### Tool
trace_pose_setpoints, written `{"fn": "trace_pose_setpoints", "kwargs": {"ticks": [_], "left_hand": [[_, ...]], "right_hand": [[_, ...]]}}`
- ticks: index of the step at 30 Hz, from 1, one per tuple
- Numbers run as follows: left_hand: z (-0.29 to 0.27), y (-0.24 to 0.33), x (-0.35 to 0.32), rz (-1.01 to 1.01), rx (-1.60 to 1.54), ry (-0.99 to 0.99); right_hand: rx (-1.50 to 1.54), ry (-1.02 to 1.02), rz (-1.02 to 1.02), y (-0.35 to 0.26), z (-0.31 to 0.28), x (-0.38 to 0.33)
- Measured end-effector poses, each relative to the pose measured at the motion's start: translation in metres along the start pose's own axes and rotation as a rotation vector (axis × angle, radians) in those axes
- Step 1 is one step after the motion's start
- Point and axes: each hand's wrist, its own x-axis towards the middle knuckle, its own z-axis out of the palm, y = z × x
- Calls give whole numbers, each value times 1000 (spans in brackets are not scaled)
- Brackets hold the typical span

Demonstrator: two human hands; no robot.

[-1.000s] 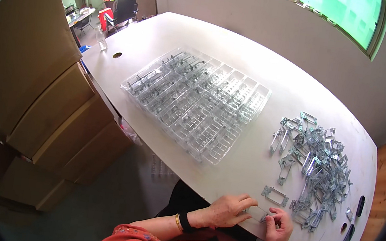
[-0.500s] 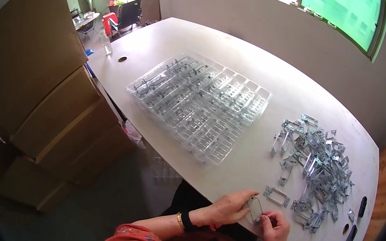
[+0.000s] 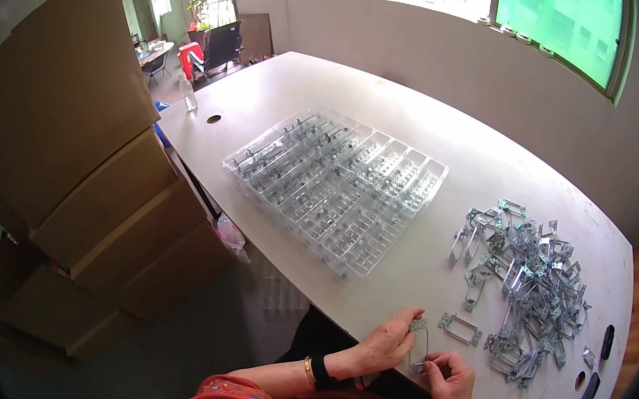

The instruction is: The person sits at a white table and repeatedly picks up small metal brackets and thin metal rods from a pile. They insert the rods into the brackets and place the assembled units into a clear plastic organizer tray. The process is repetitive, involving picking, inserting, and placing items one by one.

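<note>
Head view | left hand (image 3: 387,346) and right hand (image 3: 451,378) close together, both pinching one metal bracket (image 3: 420,343) at the table edge (image 3: 368,319) | step, judged: fitting or checking the part | bracket pile (image 3: 526,283) beyond right hand; clear tray (image 3: 337,190) ahead of left hand | next calls for a steady two-handed grip.

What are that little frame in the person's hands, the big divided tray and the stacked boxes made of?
The frame looks like thin stamped metal, silvery and shiny like the pile. The tray seems clear moulded plastic: it is see-through and glossy. The boxes look like plain brown cardboard, matte.
</note>
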Motion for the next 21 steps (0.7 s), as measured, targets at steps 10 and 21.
{"fn": "trace_pose_setpoints", "kwargs": {"ticks": [10, 21], "left_hand": [[-3, 1, 0, -136, 77, 29], [-10, 24, 0, -59, 300, -83]], "right_hand": [[21, -41, 24, -1, 7, -3], [-6, -85, -114, 12, 14, 2]]}}
